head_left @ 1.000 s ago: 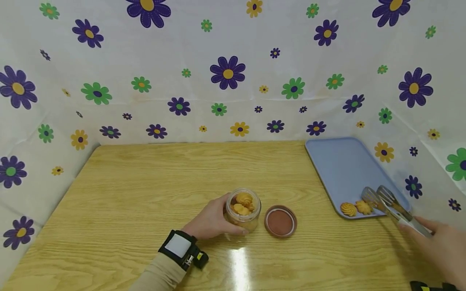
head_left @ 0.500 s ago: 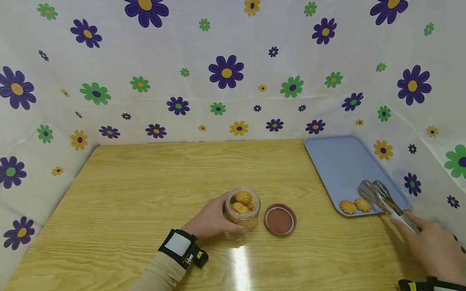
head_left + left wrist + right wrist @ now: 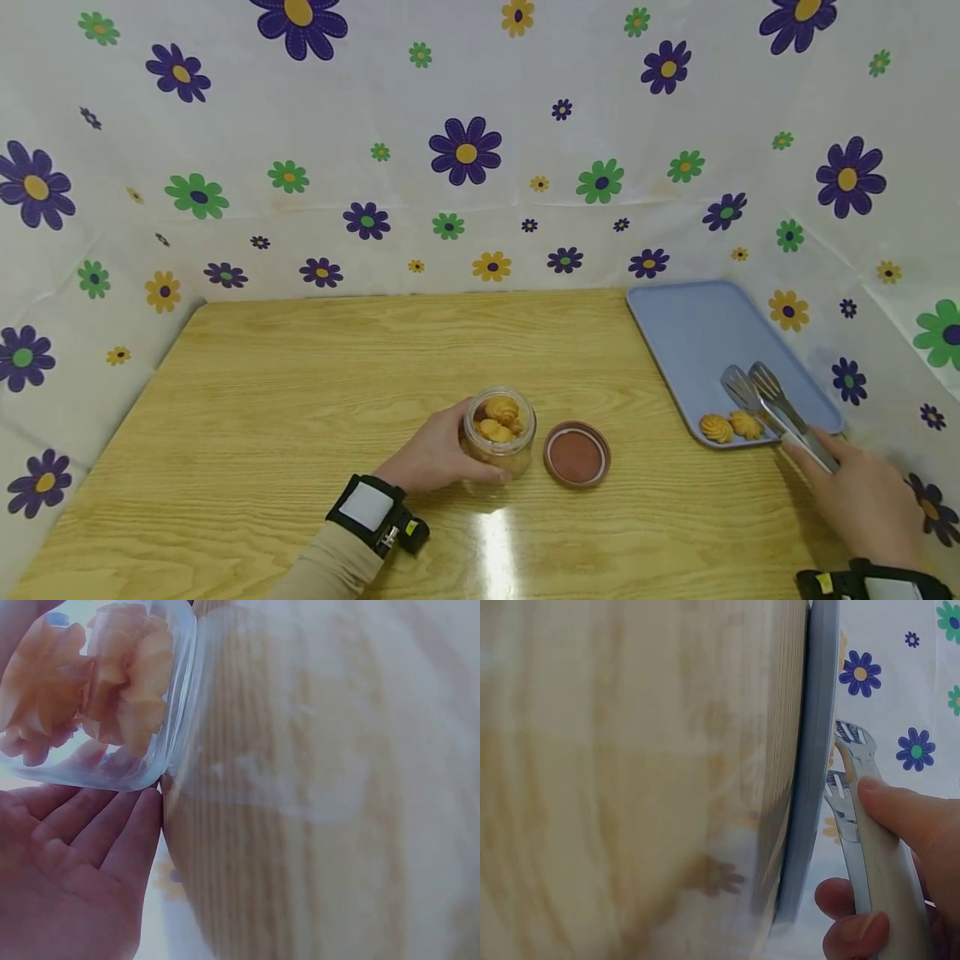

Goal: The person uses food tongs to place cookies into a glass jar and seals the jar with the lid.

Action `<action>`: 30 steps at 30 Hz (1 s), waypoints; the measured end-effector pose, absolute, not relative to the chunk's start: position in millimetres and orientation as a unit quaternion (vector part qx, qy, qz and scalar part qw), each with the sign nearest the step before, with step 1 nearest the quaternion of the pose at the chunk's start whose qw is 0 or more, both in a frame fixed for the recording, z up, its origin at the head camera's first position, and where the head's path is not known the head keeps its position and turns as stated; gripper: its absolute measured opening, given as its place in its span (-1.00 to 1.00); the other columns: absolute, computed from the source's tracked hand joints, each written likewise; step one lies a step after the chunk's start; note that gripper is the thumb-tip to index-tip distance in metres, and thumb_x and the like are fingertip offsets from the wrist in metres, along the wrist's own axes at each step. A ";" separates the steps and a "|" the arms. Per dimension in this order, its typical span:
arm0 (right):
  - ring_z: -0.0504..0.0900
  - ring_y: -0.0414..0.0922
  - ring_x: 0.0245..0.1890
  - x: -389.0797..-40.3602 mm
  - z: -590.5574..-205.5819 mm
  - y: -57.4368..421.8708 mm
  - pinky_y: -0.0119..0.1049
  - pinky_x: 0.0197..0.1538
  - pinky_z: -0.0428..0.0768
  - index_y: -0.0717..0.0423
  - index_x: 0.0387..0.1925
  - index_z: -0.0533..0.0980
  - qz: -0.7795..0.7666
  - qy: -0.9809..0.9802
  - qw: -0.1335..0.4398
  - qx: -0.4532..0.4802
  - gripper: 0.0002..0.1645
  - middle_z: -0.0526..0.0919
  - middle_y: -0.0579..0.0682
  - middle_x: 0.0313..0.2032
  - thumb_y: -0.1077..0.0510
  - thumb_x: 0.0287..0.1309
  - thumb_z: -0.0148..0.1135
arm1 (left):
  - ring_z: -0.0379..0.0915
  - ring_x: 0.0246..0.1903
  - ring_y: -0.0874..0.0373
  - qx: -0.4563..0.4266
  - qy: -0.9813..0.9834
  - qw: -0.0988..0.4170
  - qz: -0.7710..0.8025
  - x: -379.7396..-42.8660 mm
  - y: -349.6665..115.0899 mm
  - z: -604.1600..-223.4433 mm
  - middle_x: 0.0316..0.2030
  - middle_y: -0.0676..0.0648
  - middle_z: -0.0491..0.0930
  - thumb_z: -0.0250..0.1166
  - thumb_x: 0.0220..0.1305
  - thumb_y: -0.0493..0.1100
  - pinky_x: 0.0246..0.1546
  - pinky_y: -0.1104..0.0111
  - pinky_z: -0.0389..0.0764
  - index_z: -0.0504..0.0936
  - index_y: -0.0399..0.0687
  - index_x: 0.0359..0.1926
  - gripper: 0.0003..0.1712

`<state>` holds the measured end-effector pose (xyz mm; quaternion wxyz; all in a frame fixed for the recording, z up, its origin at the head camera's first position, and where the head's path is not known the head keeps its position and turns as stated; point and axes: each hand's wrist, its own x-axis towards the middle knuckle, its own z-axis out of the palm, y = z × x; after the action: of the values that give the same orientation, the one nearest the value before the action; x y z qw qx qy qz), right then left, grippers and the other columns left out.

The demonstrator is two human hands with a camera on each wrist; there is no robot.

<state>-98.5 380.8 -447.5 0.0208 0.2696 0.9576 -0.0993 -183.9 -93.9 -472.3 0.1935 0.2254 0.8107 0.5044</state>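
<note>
My left hand (image 3: 442, 450) grips a clear jar (image 3: 501, 446) from its left side, fingers behind and thumb in front. The jar stands upright on the table without a lid, with several golden cookies (image 3: 501, 417) inside. In the left wrist view, cookies (image 3: 139, 675) show through the jar wall. At the right, my right hand (image 3: 862, 492) holds metal tongs (image 3: 787, 421) by their handles. The slotted heads of the tongs are apart over the blue tray (image 3: 697, 333), near two swirled cookies (image 3: 716, 428) at its front edge. The right wrist view shows fingers and thumb around the tongs (image 3: 885, 885).
A reddish-brown lid (image 3: 577, 455) lies on the table just right of the jar. The wooden table (image 3: 337, 358) is bordered by white flower-patterned cloth (image 3: 480, 75) at the back and both sides. The tray's right edge lies close to the right cloth.
My right hand and the tongs have moved left, bringing the heads closer to the two cookies on the tray. The left hand and the jar have stayed in place.
</note>
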 end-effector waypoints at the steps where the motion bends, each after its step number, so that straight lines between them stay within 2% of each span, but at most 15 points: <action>1: 0.48 0.18 -0.41 -98.3 -447.0 380.2 -0.05 -0.44 0.43 0.35 0.38 0.27 -0.100 0.957 0.019 0.271 -0.10 0.50 0.47 -0.17 -0.30 0.38 0.10 | 0.44 0.19 0.30 0.226 0.811 0.193 0.504 -183.7 -93.9 -472.5 0.14 0.25 0.54 0.65 -0.11 0.13 0.31 0.17 0.38 0.35 0.40 0.35 -0.01; 4: 0.44 0.18 -0.39 -96.6 -443.2 377.3 -0.06 -0.45 0.40 0.28 0.42 0.22 -0.111 0.954 0.017 0.279 -0.06 0.46 0.44 -0.21 -0.37 0.38 0.01 | 0.43 0.20 0.29 0.226 0.812 0.194 0.502 -183.2 -94.0 -473.0 0.14 0.25 0.54 0.65 -0.12 0.13 0.31 0.17 0.38 0.35 0.38 0.35 -0.01; 6: 0.43 0.19 -0.38 -94.9 -438.7 374.5 -0.06 -0.47 0.39 0.25 0.42 0.23 -0.115 0.957 -0.005 0.267 -0.04 0.46 0.44 -0.23 -0.41 0.37 -0.02 | 0.43 0.20 0.29 0.227 0.812 0.194 0.502 -183.1 -94.2 -472.9 0.15 0.25 0.53 0.65 -0.12 0.13 0.31 0.17 0.37 0.34 0.39 0.36 0.00; 8: 0.42 0.15 -0.44 -93.1 -431.2 368.8 -0.09 -0.52 0.35 0.22 0.43 0.24 -0.122 0.962 -0.030 0.244 -0.02 0.47 0.37 -0.38 -0.46 0.35 -0.05 | 0.43 0.20 0.29 0.227 0.811 0.194 0.503 -183.5 -94.5 -472.9 0.14 0.25 0.53 0.65 -0.12 0.13 0.31 0.17 0.38 0.34 0.39 0.35 0.00; 11: 0.33 0.00 -0.65 -90.5 -414.8 353.0 -0.23 -0.62 0.16 0.20 0.41 0.32 -0.128 0.971 -0.088 0.180 -0.09 0.36 0.09 -0.69 -0.41 0.37 -0.01 | 0.44 0.20 0.30 0.229 0.812 0.191 0.501 -184.5 -94.8 -472.9 0.14 0.26 0.53 0.65 -0.12 0.14 0.31 0.18 0.38 0.34 0.40 0.35 0.00; 13: 0.23 -0.06 -0.73 -89.1 -401.1 337.3 -0.25 -0.64 0.11 0.14 0.42 0.34 -0.137 0.973 -0.114 0.145 -0.14 0.26 -0.03 -0.78 -0.38 0.37 0.03 | 0.44 0.19 0.30 0.229 0.813 0.190 0.500 -184.9 -94.9 -472.5 0.14 0.27 0.53 0.65 -0.13 0.15 0.31 0.18 0.38 0.34 0.40 0.35 0.00; 16: 0.11 -0.15 -0.79 -87.4 -381.1 312.3 -0.28 -0.67 0.05 0.04 0.39 0.41 -0.156 0.971 -0.164 0.080 -0.26 0.27 -0.08 -0.84 -0.27 0.35 0.16 | 0.44 0.20 0.30 0.230 0.815 0.190 0.497 -184.9 -94.9 -471.6 0.14 0.26 0.53 0.65 -0.13 0.16 0.31 0.18 0.39 0.34 0.39 0.36 0.01; 19: 0.19 -0.20 -0.76 -87.1 -363.4 288.2 -0.34 -0.66 0.08 -0.01 0.34 0.48 -0.184 0.962 -0.200 0.011 -0.33 0.62 0.10 -0.64 -0.16 0.28 0.31 | 0.44 0.19 0.29 0.229 0.814 0.192 0.498 -184.3 -95.1 -471.0 0.14 0.26 0.54 0.65 -0.12 0.15 0.30 0.18 0.39 0.34 0.38 0.36 0.01; 20: 0.33 -0.18 -0.74 -87.0 -358.7 280.6 -0.34 -0.65 0.18 -0.02 0.32 0.50 -0.191 0.959 -0.210 -0.016 -0.35 0.72 0.17 -0.50 -0.11 0.25 0.35 | 0.44 0.19 0.29 0.229 0.814 0.192 0.498 -184.2 -95.2 -471.0 0.14 0.25 0.53 0.65 -0.12 0.14 0.30 0.18 0.40 0.34 0.38 0.37 0.01; 23: 0.67 -0.02 -0.48 -87.3 -347.6 258.8 -0.26 -0.54 0.46 -0.10 0.30 0.53 -0.208 0.950 -0.218 -0.083 -0.36 0.75 0.23 -0.11 -0.06 0.19 0.42 | 0.44 0.19 0.29 0.230 0.811 0.194 0.502 -184.0 -95.6 -471.4 0.14 0.26 0.53 0.65 -0.11 0.13 0.30 0.17 0.40 0.33 0.39 0.37 0.01; 26: 0.76 0.05 -0.23 -88.0 -342.9 240.0 -0.14 -0.38 0.62 -0.18 0.28 0.54 -0.211 0.944 -0.214 -0.135 -0.37 0.78 0.09 -0.11 -0.03 0.14 0.46 | 0.45 0.19 0.29 0.232 0.810 0.193 0.503 -184.2 -95.9 -472.3 0.14 0.26 0.54 0.64 -0.11 0.13 0.30 0.17 0.40 0.33 0.40 0.37 0.00; 30: 0.74 -0.14 -0.32 -91.7 -345.8 220.5 -0.30 -0.43 0.55 -0.18 0.24 0.58 -0.211 0.945 -0.180 -0.176 -0.41 0.78 -0.07 -0.13 -0.05 0.15 0.45 | 0.46 0.18 0.29 0.233 0.811 0.191 0.501 -184.7 -96.2 -473.9 0.13 0.26 0.54 0.64 -0.11 0.14 0.29 0.17 0.41 0.32 0.40 0.37 0.01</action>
<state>-91.7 220.5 -345.8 -0.1795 -0.1756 0.9447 -0.2109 -184.7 -96.2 -473.9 0.1911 0.2330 0.8113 0.5010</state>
